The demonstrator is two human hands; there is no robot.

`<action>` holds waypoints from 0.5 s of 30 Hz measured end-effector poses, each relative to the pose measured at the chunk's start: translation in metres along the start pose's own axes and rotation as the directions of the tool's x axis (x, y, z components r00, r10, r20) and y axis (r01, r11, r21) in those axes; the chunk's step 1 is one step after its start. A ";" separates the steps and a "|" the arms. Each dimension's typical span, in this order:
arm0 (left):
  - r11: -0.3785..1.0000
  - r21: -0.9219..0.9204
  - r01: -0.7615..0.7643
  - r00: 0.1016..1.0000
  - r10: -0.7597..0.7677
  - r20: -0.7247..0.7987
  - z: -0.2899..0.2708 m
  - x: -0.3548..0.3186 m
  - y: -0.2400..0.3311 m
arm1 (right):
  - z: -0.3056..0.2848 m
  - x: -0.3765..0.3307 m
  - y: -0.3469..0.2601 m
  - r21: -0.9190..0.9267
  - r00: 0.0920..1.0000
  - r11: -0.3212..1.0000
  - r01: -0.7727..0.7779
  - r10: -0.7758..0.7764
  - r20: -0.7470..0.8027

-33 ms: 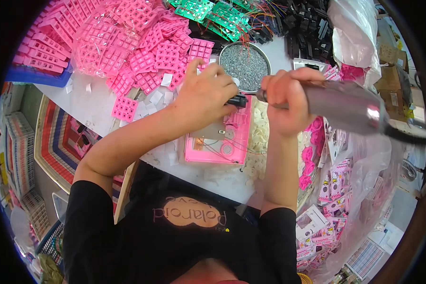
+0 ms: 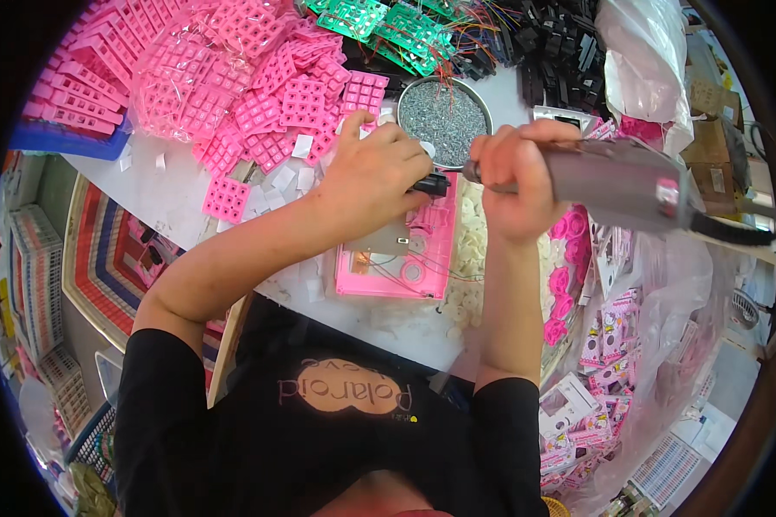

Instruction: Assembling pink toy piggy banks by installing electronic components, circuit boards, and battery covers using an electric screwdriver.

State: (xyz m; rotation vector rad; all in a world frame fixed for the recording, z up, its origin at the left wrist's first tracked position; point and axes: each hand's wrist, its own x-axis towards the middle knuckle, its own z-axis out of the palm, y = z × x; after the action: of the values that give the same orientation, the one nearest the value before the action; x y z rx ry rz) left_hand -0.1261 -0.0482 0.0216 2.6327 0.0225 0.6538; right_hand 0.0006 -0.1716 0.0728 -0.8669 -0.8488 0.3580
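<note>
A pink plastic case [image 2: 438,277] lies open on the table in front of me, with thin wires, a silvery plate and a pink ring inside. Over its far end, my left hand [image 2: 372,177] is closed around a small black cylindrical part [image 2: 432,183], whose end sticks out to the right. My right hand [image 2: 526,181] grips a grey electric screwdriver [image 2: 616,181], held level with its nose pointing left near the black part. A gap shows between nose and part. My left fingers and palm hide the far half of the case.
Behind the hands stands a round tin of small screws [image 2: 444,121]. Pink keypad pieces [image 2: 259,103] pile up at the far left, green circuit boards [image 2: 414,39] at the back. Cream-coloured discs [image 2: 470,258] and pink parts [image 2: 560,302] lie to the right.
My right hand and the screwdriver have shifted slightly left and away from me, with its rear end higher in view. My left hand and the case are almost unmoved.
</note>
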 end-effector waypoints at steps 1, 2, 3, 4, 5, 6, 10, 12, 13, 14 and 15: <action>1.000 0.008 -0.005 1.000 0.005 0.003 -0.001 0.000 0.000 | 0.002 -0.002 0.005 0.013 0.999 1.000 0.001 0.000 -0.050; 1.000 0.015 -0.010 1.000 0.009 0.006 -0.003 0.002 0.000 | 0.002 -0.004 0.009 -0.025 0.997 0.999 -0.038 0.036 -0.073; 1.000 0.022 -0.015 1.000 0.015 0.009 -0.004 0.002 0.001 | 0.002 -0.007 0.012 -0.063 0.993 0.995 -0.078 0.072 -0.098; 1.000 0.017 -0.015 1.000 0.015 0.009 -0.003 0.002 0.000 | 0.003 -0.008 0.013 -0.097 0.987 0.988 -0.119 0.107 -0.121; 1.000 0.013 -0.016 1.000 0.015 0.009 -0.002 0.002 0.000 | 0.003 -0.009 0.012 -0.040 0.985 0.989 -0.145 0.141 -0.101; 1.000 0.007 -0.018 1.000 0.018 0.010 -0.002 0.001 0.000 | 0.000 -0.010 0.015 -0.153 0.995 0.983 -0.102 0.099 -0.027; 0.996 -0.087 -0.005 0.994 0.014 0.111 -0.004 0.008 -0.001 | -0.009 -0.009 0.024 -0.373 0.993 0.928 -0.030 0.072 0.098; 0.981 -0.193 -0.011 0.986 0.042 0.159 0.001 0.012 -0.007 | -0.011 -0.004 0.020 -0.341 0.976 0.932 -0.127 0.178 0.123; 0.960 -0.279 -0.036 0.985 0.081 0.150 0.004 0.013 -0.011 | -0.012 0.003 0.016 -0.325 0.966 0.937 -0.124 0.189 0.177; 0.961 -0.275 -0.020 0.984 0.068 0.167 0.004 0.015 -0.011 | -0.014 0.012 0.012 -0.310 0.954 0.943 -0.119 0.195 0.227; 0.963 -0.269 -0.003 0.981 0.054 0.184 0.002 0.015 -0.008 | -0.019 0.017 0.007 -0.294 0.940 0.949 -0.117 0.201 0.276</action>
State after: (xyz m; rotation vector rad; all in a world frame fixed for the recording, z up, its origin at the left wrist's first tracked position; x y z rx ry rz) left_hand -0.1111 -0.0401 0.0241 2.4231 -0.1509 0.3811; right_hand 0.0259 -0.1670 0.0691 -1.1625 -1.1341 0.5355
